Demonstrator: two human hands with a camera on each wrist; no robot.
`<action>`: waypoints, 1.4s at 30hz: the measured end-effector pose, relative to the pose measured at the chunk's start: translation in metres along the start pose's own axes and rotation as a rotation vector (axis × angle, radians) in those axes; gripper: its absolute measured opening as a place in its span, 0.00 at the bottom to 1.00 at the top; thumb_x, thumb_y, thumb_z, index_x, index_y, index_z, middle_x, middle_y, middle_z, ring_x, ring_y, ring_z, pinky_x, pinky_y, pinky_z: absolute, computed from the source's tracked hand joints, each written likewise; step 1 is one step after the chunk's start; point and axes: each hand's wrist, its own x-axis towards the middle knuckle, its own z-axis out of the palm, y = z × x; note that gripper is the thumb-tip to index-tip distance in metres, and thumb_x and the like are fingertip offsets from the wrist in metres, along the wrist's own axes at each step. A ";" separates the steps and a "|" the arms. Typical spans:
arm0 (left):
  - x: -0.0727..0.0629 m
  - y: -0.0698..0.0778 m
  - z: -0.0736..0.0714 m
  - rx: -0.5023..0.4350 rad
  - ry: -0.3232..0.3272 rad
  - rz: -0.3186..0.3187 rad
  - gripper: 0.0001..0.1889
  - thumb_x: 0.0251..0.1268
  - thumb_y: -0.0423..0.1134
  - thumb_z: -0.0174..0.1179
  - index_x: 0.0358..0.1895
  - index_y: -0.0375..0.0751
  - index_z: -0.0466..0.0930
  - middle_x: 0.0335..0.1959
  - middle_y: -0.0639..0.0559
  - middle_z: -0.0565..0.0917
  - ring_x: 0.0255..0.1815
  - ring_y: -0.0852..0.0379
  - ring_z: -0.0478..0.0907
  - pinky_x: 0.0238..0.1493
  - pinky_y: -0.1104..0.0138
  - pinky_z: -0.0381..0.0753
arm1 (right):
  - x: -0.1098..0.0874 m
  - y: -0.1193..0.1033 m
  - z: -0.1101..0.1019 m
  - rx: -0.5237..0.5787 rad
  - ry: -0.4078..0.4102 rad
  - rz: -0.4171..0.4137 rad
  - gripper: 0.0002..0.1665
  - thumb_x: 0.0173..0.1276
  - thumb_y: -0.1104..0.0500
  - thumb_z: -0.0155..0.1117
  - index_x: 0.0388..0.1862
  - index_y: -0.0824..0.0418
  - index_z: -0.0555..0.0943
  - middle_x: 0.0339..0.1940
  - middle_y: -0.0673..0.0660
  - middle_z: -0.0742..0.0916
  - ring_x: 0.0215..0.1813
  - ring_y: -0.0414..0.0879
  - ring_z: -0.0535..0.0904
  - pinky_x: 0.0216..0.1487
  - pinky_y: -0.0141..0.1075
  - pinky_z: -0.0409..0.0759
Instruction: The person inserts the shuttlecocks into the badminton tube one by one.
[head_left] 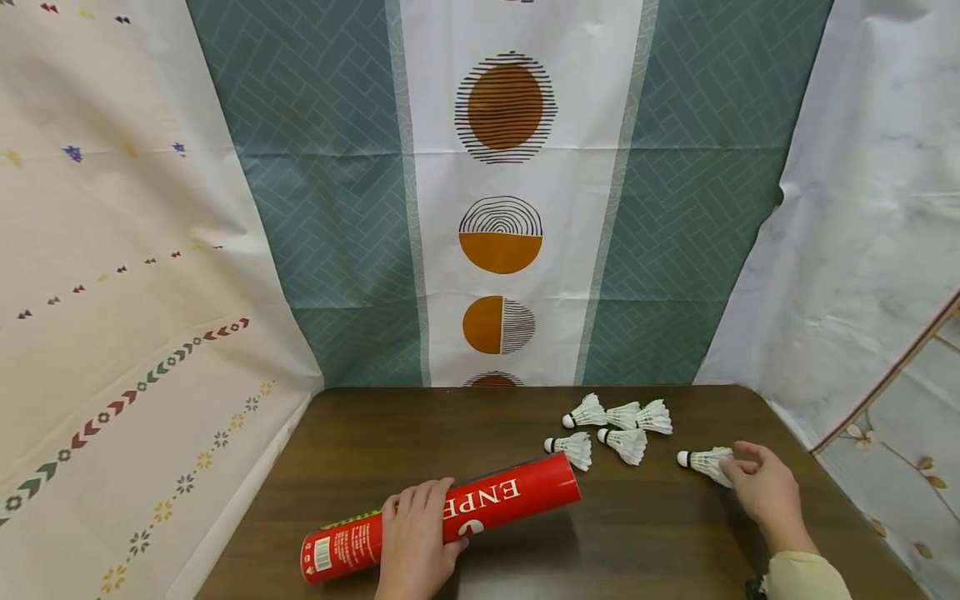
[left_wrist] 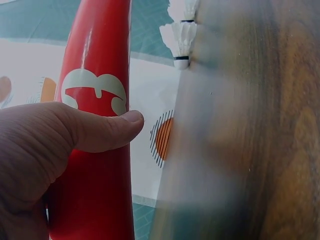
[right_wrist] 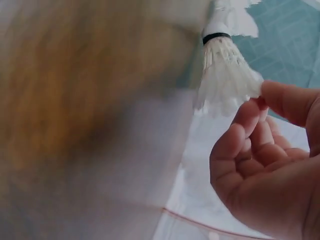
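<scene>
My left hand (head_left: 422,537) grips a red shuttlecock tube (head_left: 517,500) around its middle. The tube is tilted, its right end raised towards the back and its barcode end low at the left. In the left wrist view the thumb (left_wrist: 107,130) lies across the red tube, just below a pale logo. On the right side of the table, my right hand (head_left: 768,492) pinches a white feather shuttlecock (head_left: 705,462) by the edge of its feather skirt, between thumb and fingertips. The cork of this shuttlecock (right_wrist: 217,30) points away from the hand, towards the left in the head view.
Several more white shuttlecocks (head_left: 622,446) lie grouped on the dark wooden table (head_left: 390,442) near its back edge, beyond the tube's raised end. A patterned green and white cloth (head_left: 495,183) hangs behind the table, with pale cloths at both sides.
</scene>
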 end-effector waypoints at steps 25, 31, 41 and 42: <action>-0.004 0.012 0.006 0.013 -0.046 0.021 0.47 0.35 0.52 0.90 0.65 0.48 0.79 0.58 0.49 0.86 0.59 0.44 0.79 0.64 0.34 0.74 | -0.091 -0.119 0.072 0.617 -0.547 -0.487 0.29 0.76 0.64 0.69 0.72 0.69 0.72 0.46 0.61 0.93 0.45 0.38 0.88 0.46 0.33 0.87; -0.005 0.009 0.007 0.014 -0.037 0.005 0.46 0.35 0.51 0.91 0.65 0.49 0.79 0.58 0.49 0.86 0.59 0.44 0.79 0.65 0.35 0.74 | -0.097 -0.123 0.081 0.640 -0.550 -0.497 0.27 0.79 0.65 0.65 0.72 0.72 0.71 0.46 0.59 0.93 0.45 0.38 0.88 0.48 0.33 0.87; -0.003 0.010 0.007 -0.004 -0.040 0.007 0.46 0.35 0.51 0.90 0.65 0.49 0.79 0.58 0.49 0.86 0.60 0.44 0.79 0.65 0.34 0.73 | -0.104 -0.127 0.083 0.615 -0.480 -0.400 0.35 0.71 0.64 0.75 0.72 0.69 0.72 0.39 0.50 0.91 0.40 0.39 0.85 0.42 0.32 0.86; -0.003 0.010 0.007 -0.004 -0.042 0.008 0.46 0.35 0.51 0.90 0.65 0.49 0.79 0.58 0.49 0.86 0.60 0.44 0.79 0.65 0.33 0.73 | -0.105 -0.128 0.084 0.612 -0.483 -0.390 0.36 0.70 0.64 0.76 0.72 0.69 0.72 0.39 0.52 0.91 0.40 0.39 0.84 0.42 0.32 0.86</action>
